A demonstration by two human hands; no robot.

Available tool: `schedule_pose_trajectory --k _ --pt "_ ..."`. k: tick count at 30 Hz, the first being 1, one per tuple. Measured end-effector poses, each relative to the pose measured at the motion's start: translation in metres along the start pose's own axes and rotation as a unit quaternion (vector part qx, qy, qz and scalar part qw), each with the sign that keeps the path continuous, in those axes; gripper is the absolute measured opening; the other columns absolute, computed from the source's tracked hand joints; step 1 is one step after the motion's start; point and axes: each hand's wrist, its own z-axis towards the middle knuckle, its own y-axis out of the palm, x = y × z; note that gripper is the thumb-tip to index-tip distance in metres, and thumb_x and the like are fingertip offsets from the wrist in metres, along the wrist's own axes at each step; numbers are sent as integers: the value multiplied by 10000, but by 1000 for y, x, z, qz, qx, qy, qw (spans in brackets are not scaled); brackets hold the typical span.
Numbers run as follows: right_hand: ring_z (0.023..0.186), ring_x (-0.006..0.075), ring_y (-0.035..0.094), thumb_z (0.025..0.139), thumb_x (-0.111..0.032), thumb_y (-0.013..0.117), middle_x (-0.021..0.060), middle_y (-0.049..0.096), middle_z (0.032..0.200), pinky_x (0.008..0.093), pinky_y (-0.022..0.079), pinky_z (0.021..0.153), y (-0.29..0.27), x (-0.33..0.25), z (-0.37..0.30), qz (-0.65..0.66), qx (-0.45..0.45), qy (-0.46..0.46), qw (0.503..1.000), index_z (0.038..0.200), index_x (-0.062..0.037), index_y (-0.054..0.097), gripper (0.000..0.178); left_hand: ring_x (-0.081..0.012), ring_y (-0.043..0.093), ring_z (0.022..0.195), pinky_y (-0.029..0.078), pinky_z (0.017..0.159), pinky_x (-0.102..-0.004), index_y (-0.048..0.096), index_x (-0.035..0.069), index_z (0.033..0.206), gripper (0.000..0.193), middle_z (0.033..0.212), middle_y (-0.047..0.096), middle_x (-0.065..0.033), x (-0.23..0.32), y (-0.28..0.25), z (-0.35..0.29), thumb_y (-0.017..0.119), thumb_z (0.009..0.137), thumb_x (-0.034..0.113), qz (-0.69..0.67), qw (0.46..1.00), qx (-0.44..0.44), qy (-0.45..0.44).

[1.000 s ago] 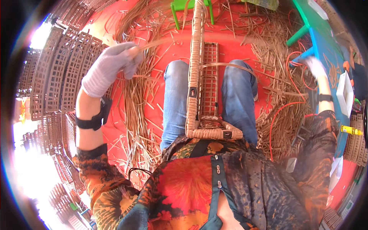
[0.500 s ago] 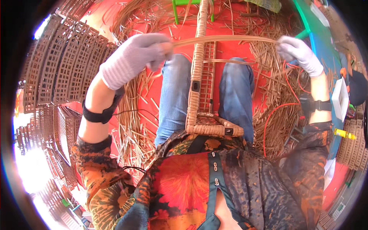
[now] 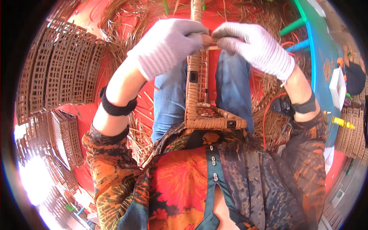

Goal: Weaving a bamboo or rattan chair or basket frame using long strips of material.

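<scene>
Both my hands wear pale knitted gloves and meet above the far part of a narrow, wicker-wrapped frame [image 3: 191, 96]. The frame lies lengthwise between my knees, with an open lattice inside and its near end against my lap. My left hand [image 3: 168, 46] is closed in a pinch on a wicker strip [image 3: 212, 48]. From the other side, my right hand [image 3: 255, 44] pinches the same strip, fingers curled. Only a short bit of it shows between the gloves; my fingers hide the rest.
Several stacked brown lattice baskets [image 3: 57, 69] stand at the left. Loose wicker strips [image 3: 115, 30] litter the red floor. At the right are a blue-green table [image 3: 320, 76], a white tray [image 3: 338, 85], a yellow bottle [image 3: 342, 122] and a red cable [image 3: 267, 115]. Another person [image 3: 353, 76] is at the far right.
My hands were wide apart with the strip stretched between them; now they have come together over the frame. The right hand moved left, the left hand moved right.
</scene>
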Motion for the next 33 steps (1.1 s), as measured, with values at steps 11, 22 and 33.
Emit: schedule_pose_trajectory --k 11,22,33 --pt "788 149 636 899 -155 595 73 693 857 289 501 743 -27 84 -45 53 78 62 994 1011 -23 664 187 -64 503 677 417 638 -217 639 -31 921 179 736 576 0 -11 -1 -1 539 915 117 -92 980 -17 -177" --pt "691 71 587 921 -150 598 -5 643 786 229 487 633 -47 186 -110 240 176 138 945 996 -18 654 162 -84 522 730 432 694 -235 637 -54 999 235 795 601 -27 10 -13 6 589 936 168 17 983 -18 -184" --pt "677 74 584 924 -104 553 -1 644 767 224 473 616 -43 221 -128 131 229 225 938 980 -18 652 143 -102 524 725 437 682 -245 640 -41 922 152 835 592 -38 38 -2 18 557 919 86 52 986 -37 -154"
